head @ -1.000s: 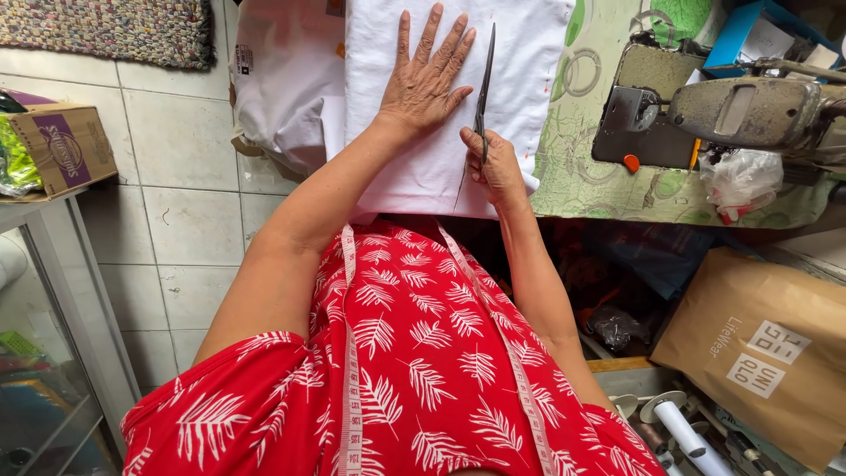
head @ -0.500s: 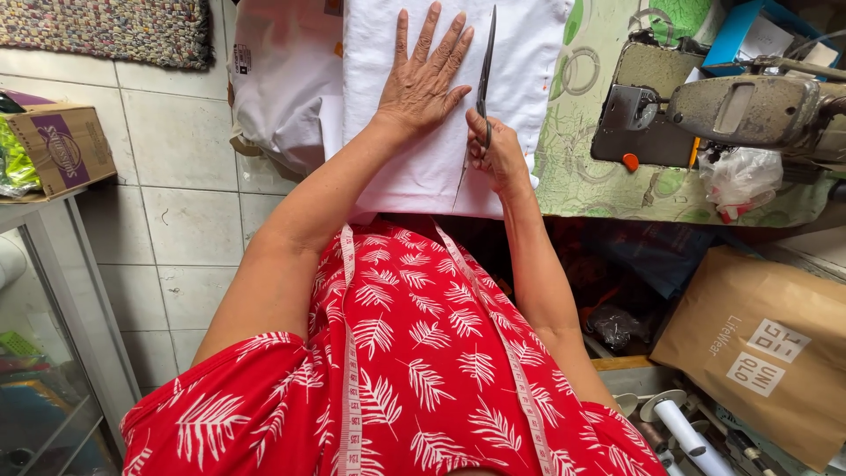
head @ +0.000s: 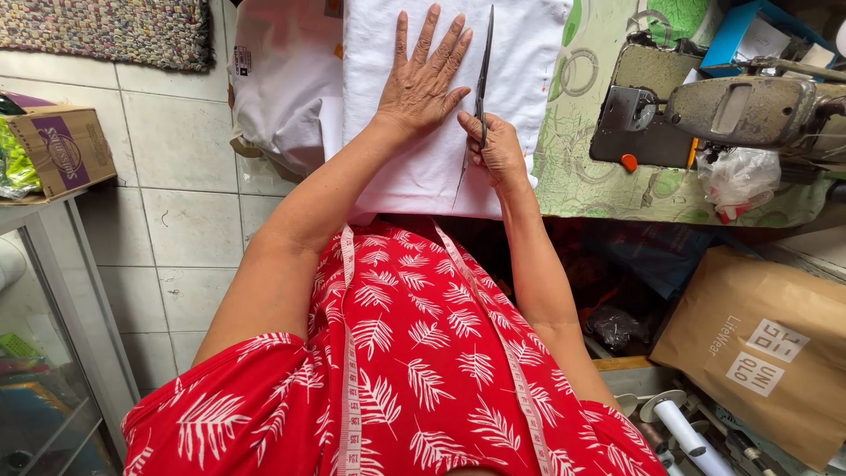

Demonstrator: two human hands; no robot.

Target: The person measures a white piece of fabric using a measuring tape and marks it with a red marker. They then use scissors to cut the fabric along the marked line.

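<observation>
Fingers [head: 429, 44] of the left hand [head: 423, 84] spread flat, pressing down the white cloth [head: 405, 176], nothing gripped; right hand [head: 495, 145] just beside it, fingers curled tight through the handles of the scissors [head: 481, 84], blades pointing away along the cloth beside the left hand. Cloth lies folded on a table with a green patterned cover [head: 582, 167], sewing machine [head: 714, 110] to the right. Measuring tape [head: 345, 353] hangs over the red leaf-print dress [head: 414, 370]; brown paper bag [head: 758, 344] lower right, cardboard box [head: 62, 150] at left.
</observation>
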